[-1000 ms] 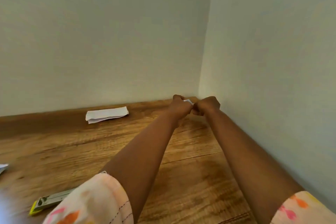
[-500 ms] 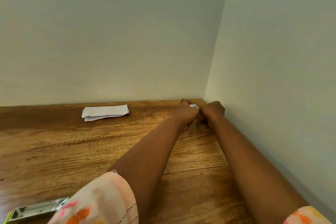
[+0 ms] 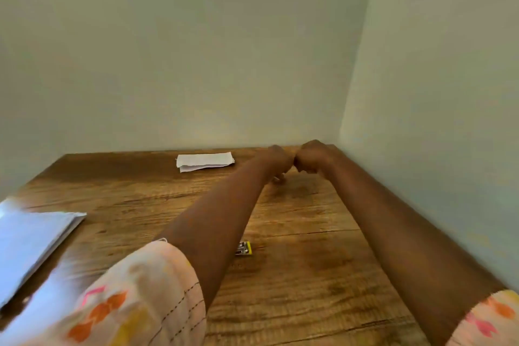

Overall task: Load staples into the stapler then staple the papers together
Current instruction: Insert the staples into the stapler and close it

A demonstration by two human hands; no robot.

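Head view, only one: both arms stretch out over a wooden table (image 3: 295,275) toward the far right corner where two pale walls meet. Left hand (image 3: 278,161) and right hand (image 3: 311,159) are both curled into fists, knuckles touching each other, held just above the tabletop near the back edge. Fingers on both are tucked in tight; whatever is pinched between them is hidden from here, so cannot tell what either hand holds, if anything. One or two fingertips of the left hand poke out under the fist, close to the wood. The stapler (image 3: 243,248) lies on the table well back from the hands, nearer the person, mostly covered by the left forearm; only a short end shows, yellow with a metal part, and open or closed cannot be told. A folded white paper (image 3: 204,161) lies flat by the back wall, left of the left hand and apart from it. A blurred stack of white papers (image 3: 31,236) sits at the left edge of the table, near the person. Floral sleeves, pale with orange and pink shapes, cover the left upper arm (image 3: 134,300) and the right (image 3: 488,320) at the bottom corners.
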